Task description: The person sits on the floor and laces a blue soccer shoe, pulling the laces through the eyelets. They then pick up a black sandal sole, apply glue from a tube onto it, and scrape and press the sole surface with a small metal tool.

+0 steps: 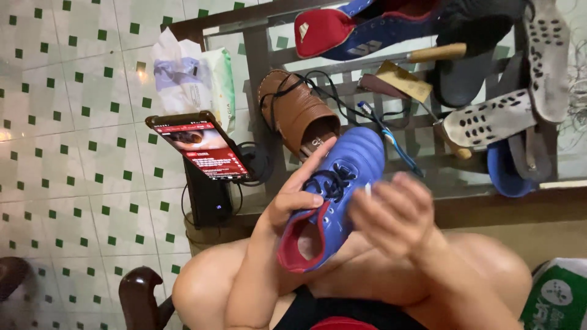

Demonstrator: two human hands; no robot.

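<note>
Far side, glass-topped table (257, 49) crowded: brown leather sandal (296, 110) beside a blue toothbrush (391, 137), red-and-blue shoe (361, 27) further back, perforated insoles (489, 116) off right. Left, phone (199, 145) propped and lit, wipes packet (189, 76) behind it on green-dotted tile floor (73, 153).

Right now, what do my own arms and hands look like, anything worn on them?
Both are bare: the left hand and right hand show no gloves, and no rings or watch are visible. The forearms have no sleeves. The right hand is motion-blurred, so small details on its fingers cannot be made out.
</note>
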